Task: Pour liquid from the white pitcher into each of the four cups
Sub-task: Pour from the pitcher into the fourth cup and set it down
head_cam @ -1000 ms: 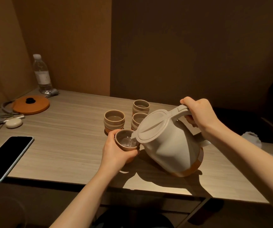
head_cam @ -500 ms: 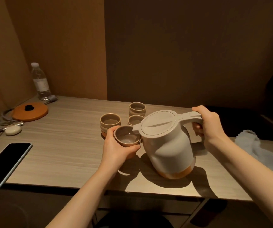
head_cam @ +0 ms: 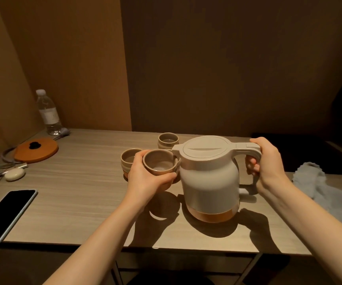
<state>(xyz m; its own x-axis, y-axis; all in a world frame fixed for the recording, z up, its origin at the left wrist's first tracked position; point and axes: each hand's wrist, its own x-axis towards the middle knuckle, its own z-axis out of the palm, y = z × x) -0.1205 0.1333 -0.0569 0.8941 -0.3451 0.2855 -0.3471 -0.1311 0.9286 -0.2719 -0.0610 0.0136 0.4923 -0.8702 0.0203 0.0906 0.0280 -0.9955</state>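
The white pitcher with an orange base stands upright on the wooden table, lid closed. My right hand grips its handle. My left hand holds a brown cup with liquid in it, lifted just above the table, right beside the pitcher's spout. A second cup stands behind my left hand, and a third cup farther back. A fourth cup is hidden behind the held cup and the pitcher.
A black phone lies at the table's left front edge. An orange lid, a small white case, keys and a water bottle sit at the left. A pale cloth lies at the right.
The pitcher has swung from a tilted pouring position back upright and come down onto the table. My left hand keeps holding the cup, now raised a little and farther back.
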